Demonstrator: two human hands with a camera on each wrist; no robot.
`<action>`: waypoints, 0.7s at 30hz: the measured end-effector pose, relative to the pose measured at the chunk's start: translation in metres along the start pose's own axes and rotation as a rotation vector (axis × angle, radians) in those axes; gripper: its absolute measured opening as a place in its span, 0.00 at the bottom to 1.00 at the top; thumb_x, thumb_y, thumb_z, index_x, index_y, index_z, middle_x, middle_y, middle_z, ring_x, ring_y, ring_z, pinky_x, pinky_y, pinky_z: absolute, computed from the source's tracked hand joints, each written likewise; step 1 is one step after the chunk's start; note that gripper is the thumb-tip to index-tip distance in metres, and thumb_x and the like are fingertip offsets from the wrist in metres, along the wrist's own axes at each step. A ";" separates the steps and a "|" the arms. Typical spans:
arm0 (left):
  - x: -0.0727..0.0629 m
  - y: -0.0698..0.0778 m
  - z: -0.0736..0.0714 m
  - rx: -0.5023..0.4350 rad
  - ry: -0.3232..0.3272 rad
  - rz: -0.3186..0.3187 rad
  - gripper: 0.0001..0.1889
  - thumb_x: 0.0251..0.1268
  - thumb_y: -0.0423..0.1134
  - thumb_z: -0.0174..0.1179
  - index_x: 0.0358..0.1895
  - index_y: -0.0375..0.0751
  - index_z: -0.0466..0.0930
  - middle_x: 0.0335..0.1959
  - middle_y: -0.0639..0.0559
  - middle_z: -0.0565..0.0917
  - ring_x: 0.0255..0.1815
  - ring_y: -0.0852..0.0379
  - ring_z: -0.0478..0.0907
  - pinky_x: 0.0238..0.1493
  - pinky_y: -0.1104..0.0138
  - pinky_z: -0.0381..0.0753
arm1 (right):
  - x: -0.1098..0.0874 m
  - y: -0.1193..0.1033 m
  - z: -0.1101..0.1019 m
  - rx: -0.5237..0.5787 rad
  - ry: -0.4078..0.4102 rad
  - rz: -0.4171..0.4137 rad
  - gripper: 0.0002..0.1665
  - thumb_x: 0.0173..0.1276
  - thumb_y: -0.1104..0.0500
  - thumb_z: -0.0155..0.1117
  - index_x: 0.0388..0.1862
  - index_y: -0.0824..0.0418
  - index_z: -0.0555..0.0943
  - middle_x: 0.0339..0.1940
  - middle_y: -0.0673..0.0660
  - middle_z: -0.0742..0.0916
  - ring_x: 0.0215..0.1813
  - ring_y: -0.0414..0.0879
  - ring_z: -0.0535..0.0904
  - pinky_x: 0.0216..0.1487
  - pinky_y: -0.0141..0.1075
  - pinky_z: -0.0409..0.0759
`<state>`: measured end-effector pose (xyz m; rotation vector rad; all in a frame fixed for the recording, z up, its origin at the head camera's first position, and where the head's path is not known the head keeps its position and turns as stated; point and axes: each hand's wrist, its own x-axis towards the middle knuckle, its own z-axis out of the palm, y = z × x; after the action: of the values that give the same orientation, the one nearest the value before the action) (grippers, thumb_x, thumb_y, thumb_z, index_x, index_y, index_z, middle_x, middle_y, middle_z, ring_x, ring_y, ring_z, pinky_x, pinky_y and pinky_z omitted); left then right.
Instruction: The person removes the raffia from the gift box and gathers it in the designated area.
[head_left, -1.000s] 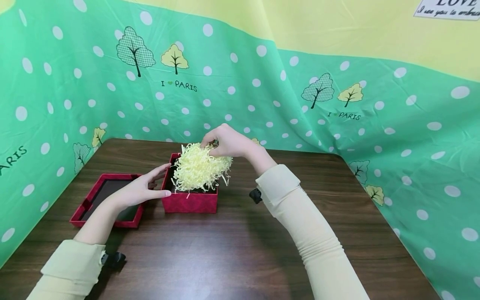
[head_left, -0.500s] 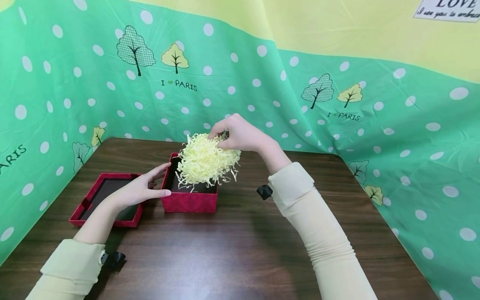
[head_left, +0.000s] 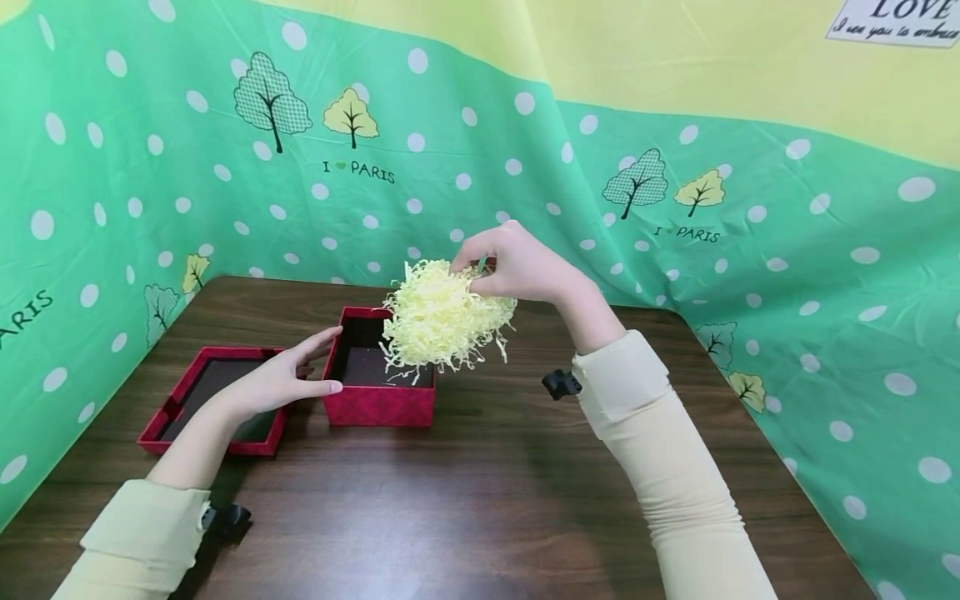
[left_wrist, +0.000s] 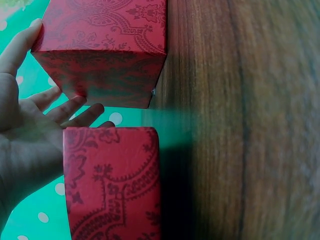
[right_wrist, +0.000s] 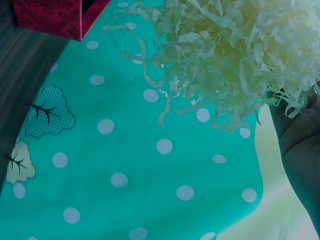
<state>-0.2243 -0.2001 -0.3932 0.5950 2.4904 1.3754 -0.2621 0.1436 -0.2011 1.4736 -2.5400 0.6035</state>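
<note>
My right hand [head_left: 517, 265] pinches a clump of pale yellow shredded paper [head_left: 442, 321] and holds it above the right side of a red patterned box [head_left: 381, 406]. Loose strands dangle from the clump, which hides the box's back right corner. In the right wrist view the shredded paper [right_wrist: 240, 55] covers most of the fingers. My left hand [head_left: 281, 379] rests against the box's left side, thumb at the near corner and fingers spread along the wall. The left wrist view shows those fairly straight fingers [left_wrist: 67, 107] beside the box [left_wrist: 105, 75]. The dark inside of the box shows.
Left of the box lies its red lid [head_left: 258, 447], dark inside facing up, partly under my left forearm. Both stand on a dark wooden table [head_left: 420, 508]. A green and yellow printed cloth [head_left: 465, 125] hangs behind and at the sides.
My right hand has lifted the shredded paper up and to the right, uncovering more of the box's inside. The left hand, box and lid have stayed in place.
</note>
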 end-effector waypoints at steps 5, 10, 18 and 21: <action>0.000 0.000 0.000 0.003 -0.003 0.004 0.47 0.58 0.51 0.65 0.76 0.52 0.44 0.76 0.47 0.50 0.73 0.38 0.50 0.65 0.41 0.59 | -0.015 0.002 -0.009 -0.003 0.035 -0.041 0.17 0.48 0.73 0.58 0.34 0.60 0.86 0.31 0.50 0.88 0.24 0.40 0.73 0.30 0.32 0.74; -0.001 -0.001 -0.001 0.002 -0.007 0.012 0.47 0.59 0.52 0.64 0.76 0.52 0.44 0.76 0.48 0.50 0.73 0.38 0.49 0.65 0.40 0.58 | -0.032 0.007 -0.016 -0.009 0.064 -0.033 0.18 0.47 0.75 0.57 0.33 0.61 0.86 0.32 0.52 0.88 0.24 0.40 0.73 0.28 0.30 0.74; -0.002 -0.002 0.000 0.003 -0.008 0.015 0.46 0.59 0.51 0.64 0.76 0.54 0.44 0.76 0.47 0.49 0.73 0.38 0.49 0.65 0.39 0.57 | -0.062 0.015 -0.024 -0.018 0.096 0.018 0.18 0.48 0.76 0.60 0.34 0.60 0.86 0.32 0.51 0.88 0.25 0.38 0.76 0.25 0.27 0.70; -0.002 -0.002 0.000 0.000 -0.008 0.016 0.46 0.59 0.51 0.64 0.76 0.54 0.44 0.76 0.48 0.49 0.73 0.38 0.49 0.65 0.39 0.57 | -0.073 0.020 -0.026 -0.032 0.104 0.041 0.17 0.48 0.76 0.60 0.34 0.60 0.86 0.33 0.52 0.88 0.24 0.37 0.76 0.22 0.26 0.68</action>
<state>-0.2233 -0.2016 -0.3947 0.6206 2.4848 1.3756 -0.2440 0.2214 -0.2061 1.3471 -2.4942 0.6252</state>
